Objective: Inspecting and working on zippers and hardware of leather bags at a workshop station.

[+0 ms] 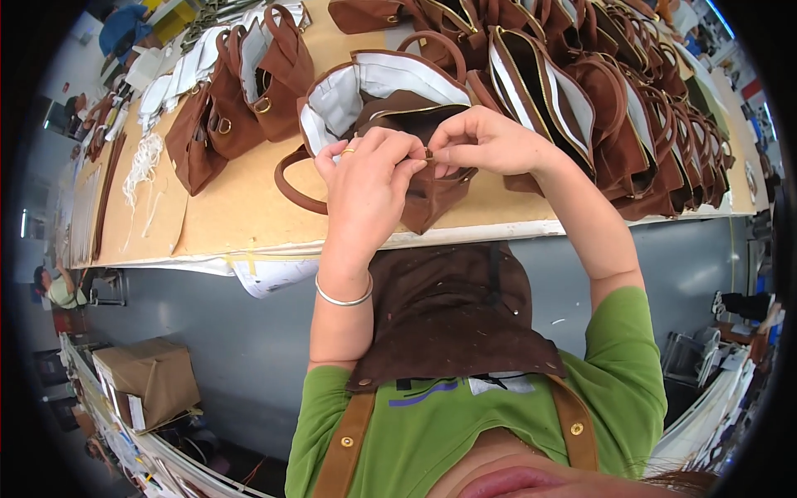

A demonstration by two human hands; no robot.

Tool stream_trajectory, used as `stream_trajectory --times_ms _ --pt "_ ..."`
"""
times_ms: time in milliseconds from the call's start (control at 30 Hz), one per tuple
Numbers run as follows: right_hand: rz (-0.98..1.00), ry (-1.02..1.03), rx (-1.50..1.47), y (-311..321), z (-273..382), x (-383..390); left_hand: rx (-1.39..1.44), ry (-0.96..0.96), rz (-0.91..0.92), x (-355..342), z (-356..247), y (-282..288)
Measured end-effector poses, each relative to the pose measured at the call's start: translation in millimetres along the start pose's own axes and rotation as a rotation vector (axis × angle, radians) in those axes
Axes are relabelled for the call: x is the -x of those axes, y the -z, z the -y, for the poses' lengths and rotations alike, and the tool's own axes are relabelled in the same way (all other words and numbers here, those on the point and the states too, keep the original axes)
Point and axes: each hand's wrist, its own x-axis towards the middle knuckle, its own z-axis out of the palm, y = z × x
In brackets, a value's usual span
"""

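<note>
A brown bag (pixel 433 199) with a pale lining (pixel 328 104) and a gold zipper along a dark inner part sits open on the table in front of me. My left hand (pixel 365 178), fingers bent, and my right hand (pixel 486 141), thumb and forefinger pinched, meet over the bag's middle on a small brown tab (pixel 428 155) at the zipper. The tab is partly hidden by my fingertips. One looped handle (pixel 290 187) lies on the table to the left of my left hand.
The worktable (pixel 207 228) carries brown bags (pixel 199 145) at the left, many more (pixel 614 124) at the right, white strips (pixel 174 87) and tangled white cord (pixel 145 166). A cardboard box (pixel 145 373) stands lower left. Other people (pixel 120 33) are at the far left edge.
</note>
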Motion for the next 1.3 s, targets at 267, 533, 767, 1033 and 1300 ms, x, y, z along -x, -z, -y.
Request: stream_trajectory --times_ms 267,533,767,1033,1300 --pt "-0.007 -0.04 0.03 -6 -1 -2 0.074 0.036 -0.088 11 5 -7" --pt "0.037 0.014 -0.01 -7 3 3 0.157 0.036 -0.047 16 9 -3" --pt "0.073 0.046 0.021 -8 1 0 0.187 -0.024 -0.071 18 14 -4" --pt "0.075 0.037 0.009 -11 2 -1 0.294 -0.007 0.006 18 22 -1" --pt "-0.004 0.081 0.086 -13 1 1 0.324 0.013 0.084 13 15 8"
